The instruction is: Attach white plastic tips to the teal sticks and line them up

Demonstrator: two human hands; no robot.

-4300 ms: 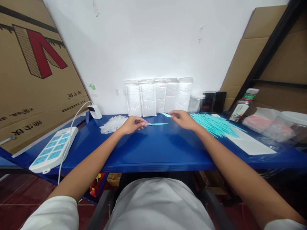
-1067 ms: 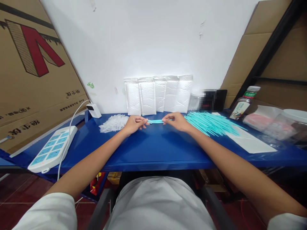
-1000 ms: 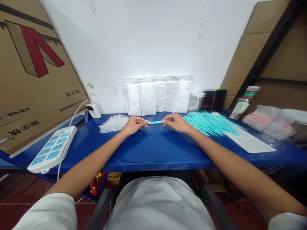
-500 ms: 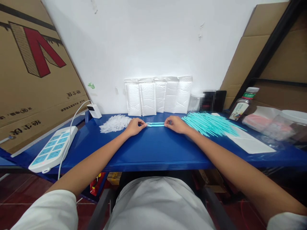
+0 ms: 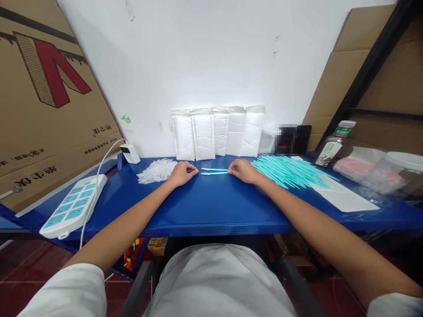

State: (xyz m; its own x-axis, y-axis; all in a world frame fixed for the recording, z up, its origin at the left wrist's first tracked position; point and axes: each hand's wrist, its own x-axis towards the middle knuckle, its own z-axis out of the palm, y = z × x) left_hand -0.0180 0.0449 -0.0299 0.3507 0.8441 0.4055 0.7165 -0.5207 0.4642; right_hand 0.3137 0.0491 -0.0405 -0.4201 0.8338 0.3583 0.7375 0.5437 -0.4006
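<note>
Two thin teal sticks [image 5: 213,171] lie side by side on the blue table [image 5: 211,207], running left to right. My right hand [image 5: 243,171] rests on the table with its fingers curled onto the sticks' right ends. My left hand [image 5: 183,173] lies just left of the sticks, a small gap from their tips. Its fingers are curled in, and I cannot make out whether anything is inside them.
A heap of clear plastic pieces [image 5: 157,171] lies left of my left hand, and a big pile of teal sticks [image 5: 292,171] lies to the right. White bubble mailers [image 5: 218,132] lean on the wall. A power strip [image 5: 74,204], bottle [image 5: 333,147], white sheet [image 5: 343,198] and cardboard [image 5: 49,97] flank the table.
The sticks were held up between both hands, then laid on the table as a pair. My left hand has drawn back slightly from their left tips.
</note>
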